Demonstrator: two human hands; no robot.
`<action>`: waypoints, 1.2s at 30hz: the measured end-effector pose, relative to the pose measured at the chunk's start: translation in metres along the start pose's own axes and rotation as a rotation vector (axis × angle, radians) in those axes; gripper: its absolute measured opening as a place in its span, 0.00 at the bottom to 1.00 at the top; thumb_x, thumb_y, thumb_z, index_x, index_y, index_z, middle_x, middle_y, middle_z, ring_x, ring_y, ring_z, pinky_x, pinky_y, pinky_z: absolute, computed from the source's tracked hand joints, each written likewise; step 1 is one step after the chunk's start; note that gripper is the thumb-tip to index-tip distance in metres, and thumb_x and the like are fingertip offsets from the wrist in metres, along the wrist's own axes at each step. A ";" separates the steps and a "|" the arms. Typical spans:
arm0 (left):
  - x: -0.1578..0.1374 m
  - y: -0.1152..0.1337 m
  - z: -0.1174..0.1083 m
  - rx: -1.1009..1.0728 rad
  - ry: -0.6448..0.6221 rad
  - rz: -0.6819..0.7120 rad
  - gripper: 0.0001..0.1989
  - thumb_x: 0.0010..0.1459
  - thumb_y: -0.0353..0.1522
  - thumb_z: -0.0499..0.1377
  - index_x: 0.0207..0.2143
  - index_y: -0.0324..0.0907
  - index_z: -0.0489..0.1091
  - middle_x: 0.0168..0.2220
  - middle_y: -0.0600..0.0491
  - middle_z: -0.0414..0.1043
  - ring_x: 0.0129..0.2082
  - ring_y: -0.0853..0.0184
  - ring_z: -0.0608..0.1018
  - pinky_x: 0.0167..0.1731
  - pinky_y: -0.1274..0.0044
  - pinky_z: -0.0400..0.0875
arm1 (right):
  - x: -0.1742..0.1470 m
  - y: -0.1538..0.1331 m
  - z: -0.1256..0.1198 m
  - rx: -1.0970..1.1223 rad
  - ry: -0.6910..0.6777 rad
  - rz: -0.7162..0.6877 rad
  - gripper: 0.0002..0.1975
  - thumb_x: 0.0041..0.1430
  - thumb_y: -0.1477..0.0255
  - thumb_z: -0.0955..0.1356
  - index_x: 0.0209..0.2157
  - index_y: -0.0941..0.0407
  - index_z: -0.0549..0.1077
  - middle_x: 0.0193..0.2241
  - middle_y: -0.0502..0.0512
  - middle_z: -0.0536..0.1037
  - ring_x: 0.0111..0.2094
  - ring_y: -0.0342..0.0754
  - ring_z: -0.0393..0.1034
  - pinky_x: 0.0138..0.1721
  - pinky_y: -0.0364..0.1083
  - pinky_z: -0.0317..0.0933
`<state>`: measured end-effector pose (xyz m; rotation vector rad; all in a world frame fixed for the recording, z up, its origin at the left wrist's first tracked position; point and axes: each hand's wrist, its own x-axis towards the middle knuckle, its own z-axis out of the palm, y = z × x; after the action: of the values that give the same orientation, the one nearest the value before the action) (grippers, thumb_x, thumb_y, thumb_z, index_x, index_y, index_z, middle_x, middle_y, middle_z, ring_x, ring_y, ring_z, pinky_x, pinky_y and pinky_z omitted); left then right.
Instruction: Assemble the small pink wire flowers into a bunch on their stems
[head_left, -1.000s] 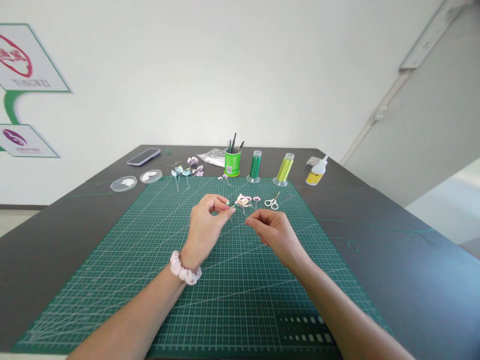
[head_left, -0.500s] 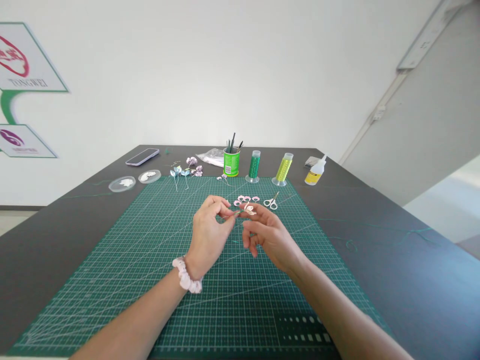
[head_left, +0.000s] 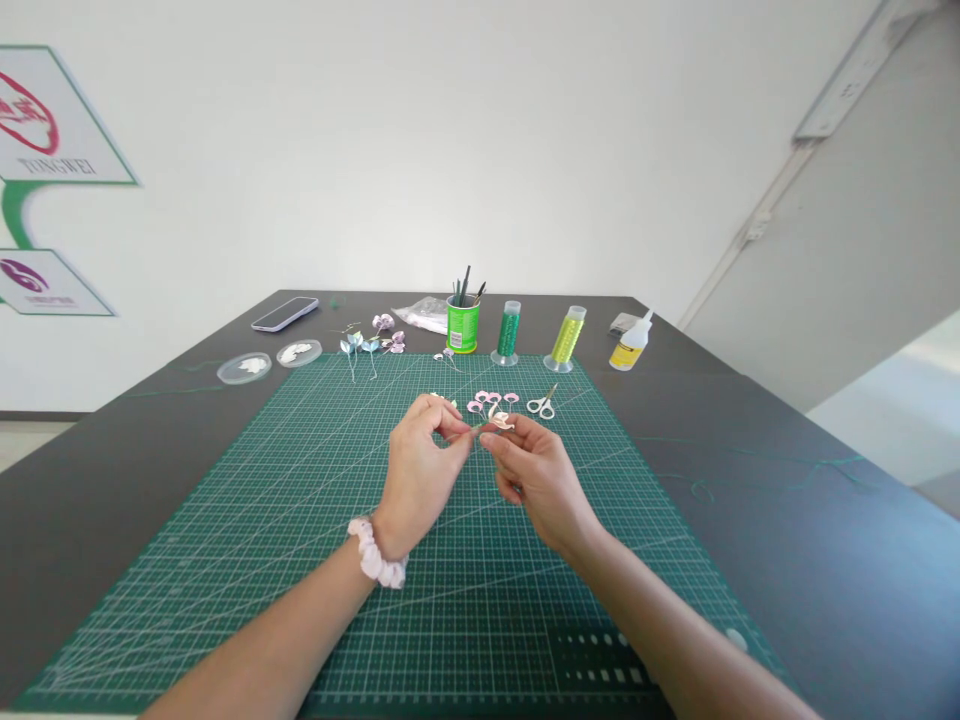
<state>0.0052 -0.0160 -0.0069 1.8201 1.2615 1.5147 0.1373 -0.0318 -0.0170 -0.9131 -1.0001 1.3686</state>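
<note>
Well, from where I stand the left hand (head_left: 421, 462) has thumb and forefinger pinched on the thin green stem (head_left: 478, 428) of a pale flower (head_left: 501, 421). The right hand (head_left: 540, 472) meets it there, thumb and fingertips closed at the base of that flower, which is held up just over the green cutting mat (head_left: 330, 560), between the two hands. Right behind it lie pink loop-shaped petals (head_left: 511, 398), with white-handled scissors (head_left: 541, 406) beside them.

Past the mat's far edge stands a green tin (head_left: 463, 330), upright, with dark slim tools (head_left: 466, 285) poking out of its mouth. A clear plastic bag (head_left: 420, 308) lies behind it, something white inside that I can't make out. Off to the left sit two shallow clear dishes: the nearer dish (head_left: 229, 376) carries a little heap of white pieces (head_left: 253, 366), and the farther dish (head_left: 316, 350) holds more white bits (head_left: 296, 353). Over on the right, a white glue bottle (head_left: 630, 347) with a yellow label stands upright; its contents don't show.
</note>
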 end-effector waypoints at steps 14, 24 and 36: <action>-0.003 -0.002 0.006 -0.163 -0.238 -0.242 0.09 0.47 0.31 0.64 0.21 0.42 0.64 0.27 0.55 0.71 0.30 0.66 0.72 0.36 0.71 0.66 | 0.002 -0.004 0.002 0.063 0.109 -0.013 0.13 0.41 0.66 0.75 0.20 0.56 0.69 0.12 0.39 0.58 0.13 0.33 0.41 0.11 0.38 0.40; 0.003 0.008 -0.002 -0.519 -0.397 -0.487 0.10 0.52 0.38 0.59 0.26 0.43 0.76 0.31 0.50 0.77 0.36 0.62 0.74 0.43 0.68 0.67 | -0.007 -0.013 -0.013 0.066 0.014 0.062 0.13 0.42 0.65 0.75 0.21 0.55 0.69 0.11 0.37 0.51 0.14 0.35 0.38 0.13 0.38 0.37; 0.001 0.002 0.001 -0.479 -0.425 -0.493 0.06 0.46 0.35 0.66 0.21 0.44 0.77 0.24 0.53 0.76 0.29 0.65 0.74 0.42 0.69 0.67 | -0.007 -0.014 -0.010 0.020 0.015 0.027 0.13 0.41 0.64 0.76 0.24 0.56 0.72 0.11 0.37 0.55 0.13 0.34 0.39 0.13 0.39 0.38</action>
<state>0.0070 -0.0162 -0.0047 1.3001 0.9414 0.9803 0.1520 -0.0381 -0.0077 -0.9235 -0.9647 1.3904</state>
